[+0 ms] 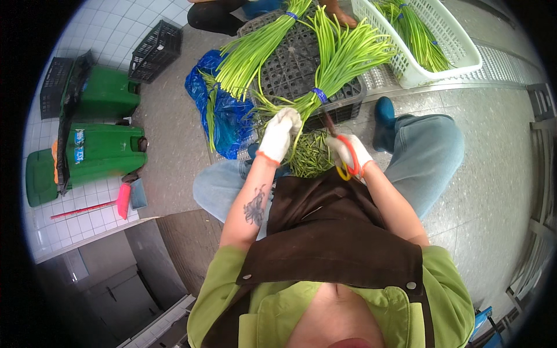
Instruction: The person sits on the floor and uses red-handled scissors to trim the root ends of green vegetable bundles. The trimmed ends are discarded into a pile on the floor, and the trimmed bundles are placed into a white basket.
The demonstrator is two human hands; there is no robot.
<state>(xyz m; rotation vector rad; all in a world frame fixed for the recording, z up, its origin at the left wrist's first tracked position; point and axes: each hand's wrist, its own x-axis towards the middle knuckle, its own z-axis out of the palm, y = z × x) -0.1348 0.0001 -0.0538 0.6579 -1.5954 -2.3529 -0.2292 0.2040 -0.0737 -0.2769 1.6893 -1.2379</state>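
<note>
A bundle of long green stalks (pixel 351 55), which look like garlic scapes, lies on an upturned black crate (pixel 284 61) with a blue band (pixel 318 94) round it. My white-gloved left hand (pixel 281 133) is closed on the thin loose ends on the near side of that band. My gloved right hand (pixel 352 152) grips scissors (pixel 351 153) with red and yellow handles, their dark blades pointing away from me beside the bundle. Whether the blades are parted I cannot tell. Below, between my knees, lies a heap of short cut green ends (pixel 312 155).
A second banded bundle (pixel 255 55) lies at the crate's far left. Another person's hand (pixel 341 14) rests at its far edge. Blue plastic (pixel 232 124) with loose stalks spreads left. A white basket (pixel 415 72) holding bundles stands far right; green bins (pixel 104 151) stand left.
</note>
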